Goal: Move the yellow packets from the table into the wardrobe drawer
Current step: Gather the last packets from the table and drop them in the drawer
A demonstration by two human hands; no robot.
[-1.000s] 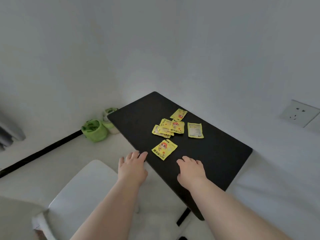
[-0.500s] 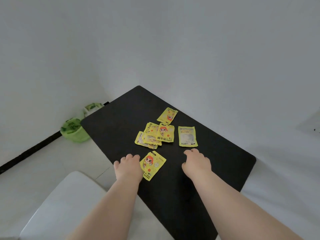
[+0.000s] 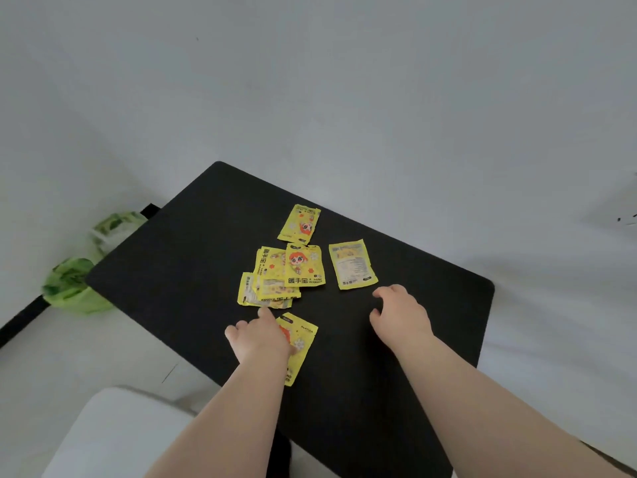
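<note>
Black table (image 3: 193, 257) against white wall (image 3: 344, 81), all yellow packets on the tabletop. Farthest packet (image 3: 299, 224) sits alone, face up, cartoon figure, text too small to read. Just below it, centre packet (image 3: 305, 265) face up: red-haired cartoon character, big "暖手宝", small "HAND WARMER" beside it. It overlaps the right edge of a loose pile (image 3: 267, 286) of several packets; the one under it shows the same three characters sideways, plus "HAND". Right of centre, a bit apart: back-side packet (image 3: 352, 269), printed panel up, small print unreadable. Nearest packet (image 3: 300, 343) is face up and tilted; small dark label at its top edge, can't read it. Left hand (image 3: 256, 339) lies flat over that packet's left part, fingers stretched forward and relaxed, not wrapped round it, index tip almost at the pile. Right hand (image 3: 400, 313) hangs just beneath the back-side packet, fingers loosely curled down toward the table, nothing in it. Floor left of table: green bags (image 3: 74, 288). White seat (image 3: 113, 432) bottom left
</note>
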